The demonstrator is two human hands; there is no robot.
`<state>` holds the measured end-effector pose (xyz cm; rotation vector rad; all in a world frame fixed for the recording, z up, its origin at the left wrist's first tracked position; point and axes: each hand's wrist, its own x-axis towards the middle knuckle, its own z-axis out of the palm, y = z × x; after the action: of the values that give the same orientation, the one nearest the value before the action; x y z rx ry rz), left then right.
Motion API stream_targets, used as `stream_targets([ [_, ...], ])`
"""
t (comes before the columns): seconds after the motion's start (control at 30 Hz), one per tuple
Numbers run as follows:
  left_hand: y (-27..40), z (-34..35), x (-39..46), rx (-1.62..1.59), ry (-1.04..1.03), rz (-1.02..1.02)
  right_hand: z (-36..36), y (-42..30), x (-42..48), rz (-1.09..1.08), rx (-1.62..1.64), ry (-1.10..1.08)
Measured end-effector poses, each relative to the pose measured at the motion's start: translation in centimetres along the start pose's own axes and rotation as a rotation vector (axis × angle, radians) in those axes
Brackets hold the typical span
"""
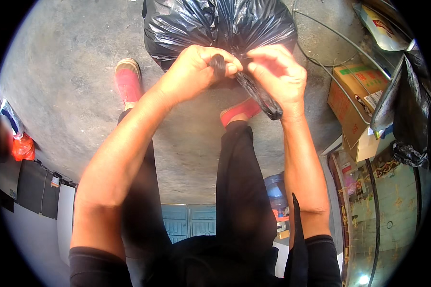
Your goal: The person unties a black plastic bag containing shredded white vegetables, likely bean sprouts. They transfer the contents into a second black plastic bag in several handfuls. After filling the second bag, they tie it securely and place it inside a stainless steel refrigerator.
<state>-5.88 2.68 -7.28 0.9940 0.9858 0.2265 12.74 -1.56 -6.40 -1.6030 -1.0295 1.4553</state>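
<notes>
A large, bulging black plastic bag (179, 27) stands on the floor in front of me, its film gathered into creases towards the top. My left hand (192, 73) grips a twisted black plastic end (218, 65) between thumb and curled fingers, close by the bag's neck. Just right of it, my right hand (285, 73) has its fingers bent at the neck. Motion blur and the dark film hide whether its fingertips pinch the plastic. A loose black plastic strip (257, 91) runs from between the hands down towards my right wrist.
My red shoes (128, 84) stand apart on the concrete floor (75, 79). To the right are a cardboard box (357, 89), a bent cable (341, 34) and another black plastic bag (411, 104). An orange bag (23, 147) lies at the left, and a blue water bottle (276, 190) appears behind me.
</notes>
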Motion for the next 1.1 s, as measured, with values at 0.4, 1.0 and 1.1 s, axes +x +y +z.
stream_targets([
  [0.4, 0.5, -0.3, 0.0, -0.073, -0.005, -0.108, 0.7, 0.9, -0.1, 0.222, -0.02, -0.154],
  [1.0, -0.4, 1.1, 0.8, 0.798, 0.326, 0.554, 1.2, 1.0, -0.8, 0.132, -0.167, 0.074],
  [1.1, -1.4, 1.5, 1.6, 0.889, 0.405, 0.617, 1.5, 1.3, -0.9, 0.192, -0.101, 0.098],
])
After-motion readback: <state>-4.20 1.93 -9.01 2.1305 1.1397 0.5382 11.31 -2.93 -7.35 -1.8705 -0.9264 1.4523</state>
